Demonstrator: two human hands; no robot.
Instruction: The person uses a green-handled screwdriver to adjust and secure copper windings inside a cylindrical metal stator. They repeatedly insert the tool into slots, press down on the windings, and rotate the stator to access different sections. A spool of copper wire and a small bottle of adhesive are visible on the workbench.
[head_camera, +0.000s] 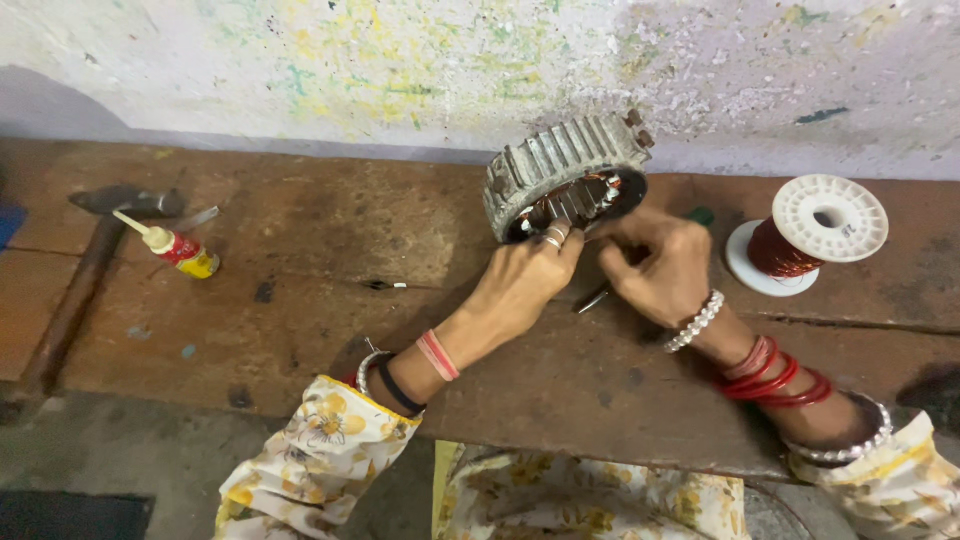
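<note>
A grey ribbed metal motor stator (560, 165) stands tilted on the wooden bench (330, 260), its open face toward me with copper windings inside. My left hand (520, 285) grips its lower rim, fingers reaching into the opening. Just to the right, my right hand (655, 265) is closed near the stator's lower right edge, pinching something small that I cannot make out. A thin metal tool (592, 300) lies on the bench between the two hands.
A white spool of reddish copper wire (810, 235) stands at the right. At the left lie a hammer (85, 270) and a small yellow-and-red glue bottle (180, 250). A paint-flecked wall (400, 60) runs behind the bench.
</note>
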